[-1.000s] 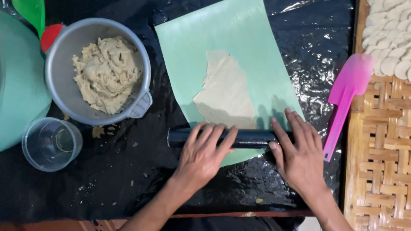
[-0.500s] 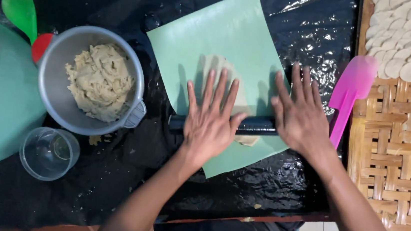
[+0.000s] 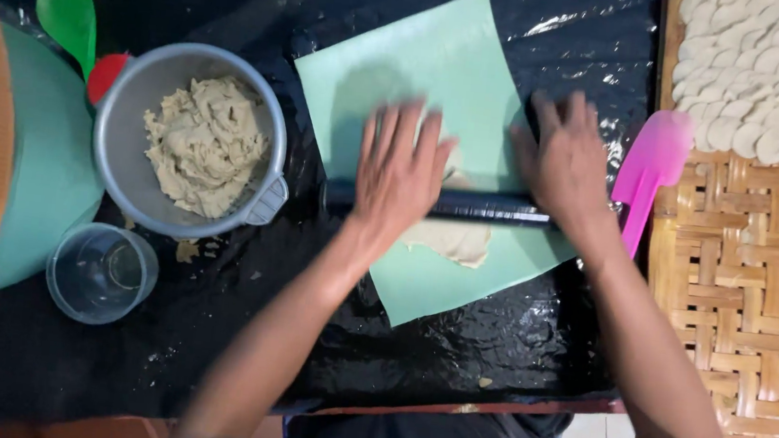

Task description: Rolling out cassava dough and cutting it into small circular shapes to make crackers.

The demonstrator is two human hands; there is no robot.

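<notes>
Two flat hands, left hand (image 3: 400,174) and right hand (image 3: 566,165), fingers spread open, press a black rolling pin (image 3: 476,206) over dough (image 3: 449,239); a metal bowl of dough (image 3: 189,141) and a pink spatula (image 3: 650,168) flank them.

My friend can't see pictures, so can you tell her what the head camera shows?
Two hands, left hand and right hand, press flat on a dark rolling pin over pale dough on a green sheet. Left of it sit a grey bowl of dough and a clear cup; a pink spatula lies right.
</notes>
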